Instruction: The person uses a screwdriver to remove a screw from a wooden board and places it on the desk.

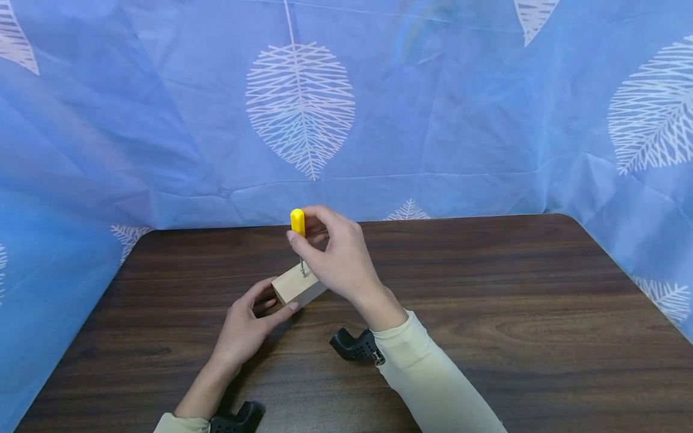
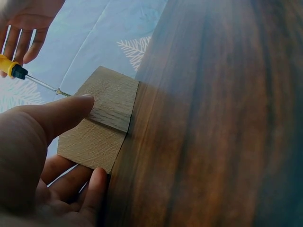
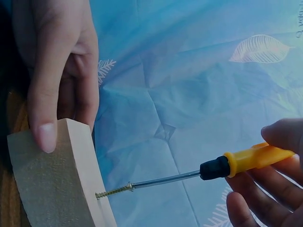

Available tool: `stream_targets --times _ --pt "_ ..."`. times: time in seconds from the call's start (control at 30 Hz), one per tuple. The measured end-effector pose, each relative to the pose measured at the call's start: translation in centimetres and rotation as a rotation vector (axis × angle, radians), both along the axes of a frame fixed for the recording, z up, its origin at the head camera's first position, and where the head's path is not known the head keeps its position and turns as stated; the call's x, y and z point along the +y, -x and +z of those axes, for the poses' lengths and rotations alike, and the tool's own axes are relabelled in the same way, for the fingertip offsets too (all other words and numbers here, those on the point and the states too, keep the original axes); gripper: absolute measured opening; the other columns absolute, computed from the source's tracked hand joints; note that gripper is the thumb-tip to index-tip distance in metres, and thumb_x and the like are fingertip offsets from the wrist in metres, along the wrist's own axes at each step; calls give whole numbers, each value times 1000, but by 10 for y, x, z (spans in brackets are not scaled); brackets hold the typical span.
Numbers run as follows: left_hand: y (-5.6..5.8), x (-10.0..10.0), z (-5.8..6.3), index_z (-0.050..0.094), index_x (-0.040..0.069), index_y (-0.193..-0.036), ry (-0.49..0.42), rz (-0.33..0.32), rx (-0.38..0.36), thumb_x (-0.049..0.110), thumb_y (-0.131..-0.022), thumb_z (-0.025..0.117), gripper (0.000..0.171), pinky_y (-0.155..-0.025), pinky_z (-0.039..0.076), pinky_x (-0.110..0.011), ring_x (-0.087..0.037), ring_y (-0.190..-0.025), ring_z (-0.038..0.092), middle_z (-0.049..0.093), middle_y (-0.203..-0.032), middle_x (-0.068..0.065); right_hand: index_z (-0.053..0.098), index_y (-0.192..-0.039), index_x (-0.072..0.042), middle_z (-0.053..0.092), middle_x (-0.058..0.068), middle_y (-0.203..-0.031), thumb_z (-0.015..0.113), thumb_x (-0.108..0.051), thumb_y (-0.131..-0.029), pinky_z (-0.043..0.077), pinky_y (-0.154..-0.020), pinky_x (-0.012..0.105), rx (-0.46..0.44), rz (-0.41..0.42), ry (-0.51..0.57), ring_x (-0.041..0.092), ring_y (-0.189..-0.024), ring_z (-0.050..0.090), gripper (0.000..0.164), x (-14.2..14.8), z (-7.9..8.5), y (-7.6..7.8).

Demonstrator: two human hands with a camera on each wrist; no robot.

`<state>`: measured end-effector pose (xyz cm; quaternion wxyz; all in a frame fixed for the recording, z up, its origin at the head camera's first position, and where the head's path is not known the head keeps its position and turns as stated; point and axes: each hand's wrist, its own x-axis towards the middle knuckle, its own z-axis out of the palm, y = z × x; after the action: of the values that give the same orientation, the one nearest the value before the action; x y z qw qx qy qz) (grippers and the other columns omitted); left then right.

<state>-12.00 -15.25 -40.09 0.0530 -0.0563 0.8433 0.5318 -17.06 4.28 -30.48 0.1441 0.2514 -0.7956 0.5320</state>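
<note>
Lower left of the frame's centre, we see a left hand gripping a wooden block on the tabletop, apparently to steady it, while a right hand holds a yellow-handled screwdriver upright against a brass-coloured screw, seemingly to keep both in line.

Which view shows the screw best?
The right wrist view: the screw appears large and side-on there, its thread visible between wooden block and screwdriver. The left wrist view shows mainly its head end, smaller; the head view shows it tiny.
</note>
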Motion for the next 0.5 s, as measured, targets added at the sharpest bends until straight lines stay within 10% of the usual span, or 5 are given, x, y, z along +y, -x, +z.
stream_targets --times 0.5 --pt "0 -1 0 58 30 -153 -10 -16 4 44 -95 84 65 -110 55 -57 -37 -142 60 59 -155 -9 70 -117 -11 79 1 -105 82 -19 -97 63 -87 29 -7 -7 4 11 -92 73 24 -1 0 0"
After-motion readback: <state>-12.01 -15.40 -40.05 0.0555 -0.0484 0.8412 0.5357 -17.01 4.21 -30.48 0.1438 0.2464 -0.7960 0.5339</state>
